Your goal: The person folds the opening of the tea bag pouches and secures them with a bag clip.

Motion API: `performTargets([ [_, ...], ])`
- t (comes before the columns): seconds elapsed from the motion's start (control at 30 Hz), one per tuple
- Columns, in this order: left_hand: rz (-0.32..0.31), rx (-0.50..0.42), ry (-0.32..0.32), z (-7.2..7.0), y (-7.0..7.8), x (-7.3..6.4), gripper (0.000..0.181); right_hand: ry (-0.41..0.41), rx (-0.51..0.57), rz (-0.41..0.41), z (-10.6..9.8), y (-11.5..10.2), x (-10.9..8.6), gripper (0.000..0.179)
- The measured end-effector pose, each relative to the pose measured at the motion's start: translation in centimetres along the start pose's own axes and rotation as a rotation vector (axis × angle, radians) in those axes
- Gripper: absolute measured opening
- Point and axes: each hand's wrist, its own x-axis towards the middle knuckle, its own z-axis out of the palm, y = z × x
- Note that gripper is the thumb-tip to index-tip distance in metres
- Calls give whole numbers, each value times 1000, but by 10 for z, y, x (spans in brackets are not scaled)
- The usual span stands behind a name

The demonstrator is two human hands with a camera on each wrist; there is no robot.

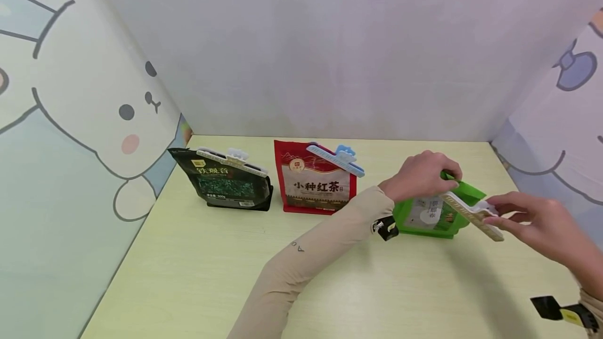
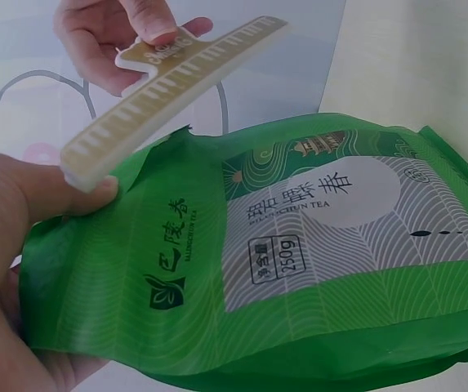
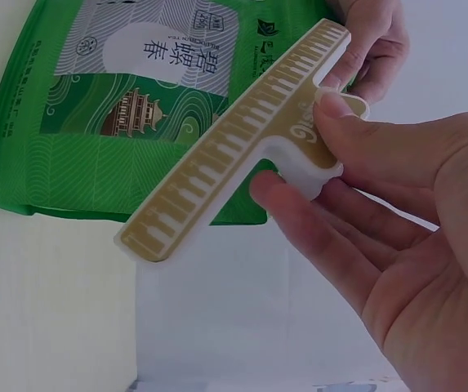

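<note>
A green tea bag point(image 1: 426, 216) stands at the right of the table, its printed front showing a grey panel. My left hand point(image 1: 426, 174) grips its top edge, with the thumb on the front face in the left wrist view. Between the thumb and fingers of my right hand point(image 1: 542, 224) is a long white-and-gold bag clip point(image 3: 234, 139) with a piano-key pattern, pinched by its handle. The clip slants across the front of the bag's upper part. Whether its jaws touch the bag I cannot tell.
To the left stands a red tea bag point(image 1: 315, 182) with a light blue clip point(image 1: 336, 158) on its top corner. Farther left, a black tea bag point(image 1: 226, 184) carries a white clip point(image 1: 233, 161). Pale walls point(image 1: 330, 56) enclose the table point(image 1: 188, 276) at the back and sides.
</note>
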Motion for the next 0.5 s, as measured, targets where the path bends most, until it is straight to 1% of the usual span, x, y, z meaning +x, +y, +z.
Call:
performTargets([
  [0.1, 0, -5, 4, 0, 0, 0, 10, -12, -32, 29, -3, -2, 2, 33],
  [0.3, 4, -17, 9, 0, -1, -1, 10, -12, -57, 32, -9, -1, 3, 33],
  [0.5, 11, -14, 18, 1, -2, -1, 10, 4, -74, 60, -15, 3, 2, 33],
])
